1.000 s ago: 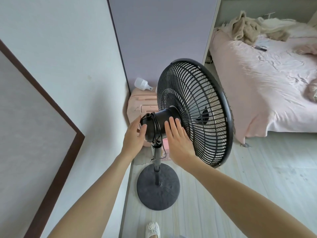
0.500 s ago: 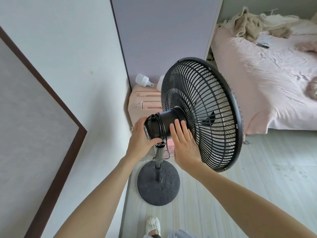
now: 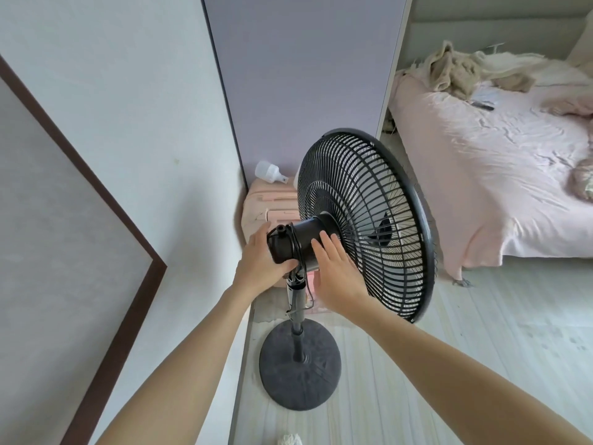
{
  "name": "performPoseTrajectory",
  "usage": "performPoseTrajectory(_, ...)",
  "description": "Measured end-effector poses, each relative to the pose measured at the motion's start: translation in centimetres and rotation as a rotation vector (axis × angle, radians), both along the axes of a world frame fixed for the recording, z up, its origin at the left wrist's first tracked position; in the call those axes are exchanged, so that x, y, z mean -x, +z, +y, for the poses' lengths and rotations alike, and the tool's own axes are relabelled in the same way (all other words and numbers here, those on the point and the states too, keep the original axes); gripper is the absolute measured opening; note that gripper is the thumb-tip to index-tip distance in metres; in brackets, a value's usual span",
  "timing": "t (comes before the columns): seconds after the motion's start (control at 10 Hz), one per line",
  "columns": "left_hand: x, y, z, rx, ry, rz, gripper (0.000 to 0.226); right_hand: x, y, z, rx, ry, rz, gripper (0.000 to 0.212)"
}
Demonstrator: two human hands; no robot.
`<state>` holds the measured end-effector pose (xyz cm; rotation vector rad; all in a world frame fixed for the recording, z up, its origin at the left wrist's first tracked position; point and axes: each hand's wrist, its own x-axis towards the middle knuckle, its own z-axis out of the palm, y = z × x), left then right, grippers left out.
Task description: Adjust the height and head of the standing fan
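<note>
A black standing fan stands on the floor in front of me, its round grille [image 3: 369,220] turned to the right toward the bed. Its motor housing [image 3: 305,239] points back at me, above a thin pole [image 3: 296,313] and a round dark base [image 3: 300,364]. My left hand [image 3: 260,261] grips the rear end of the motor housing, thumb curled under it. My right hand [image 3: 337,271] lies flat with straight fingers against the housing's right side, just behind the grille. A cable loops round the housing and runs down the pole.
A pink suitcase [image 3: 269,203] with a white bulb [image 3: 268,171] on top stands behind the fan in the corner. A white wall is at the left, a lilac panel [image 3: 305,75] behind. A bed with pink sheets [image 3: 481,162] fills the right. Pale floorboards lie around the base.
The fan head has risen and tilted a little, its grille facing more to the right. My left hand has closed round the housing's rear end; my right hand stays flat against it.
</note>
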<state>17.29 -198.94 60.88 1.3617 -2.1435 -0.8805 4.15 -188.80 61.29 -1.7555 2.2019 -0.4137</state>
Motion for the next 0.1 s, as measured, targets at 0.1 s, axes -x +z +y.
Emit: performPoseTrajectory(0.1, 1.14, 0.75, 0.78, 0.112, 0.039, -0.065, 0.085, 0.44, 4.92, -0.3, 0.097, -0.123, -0.289, 0.052)
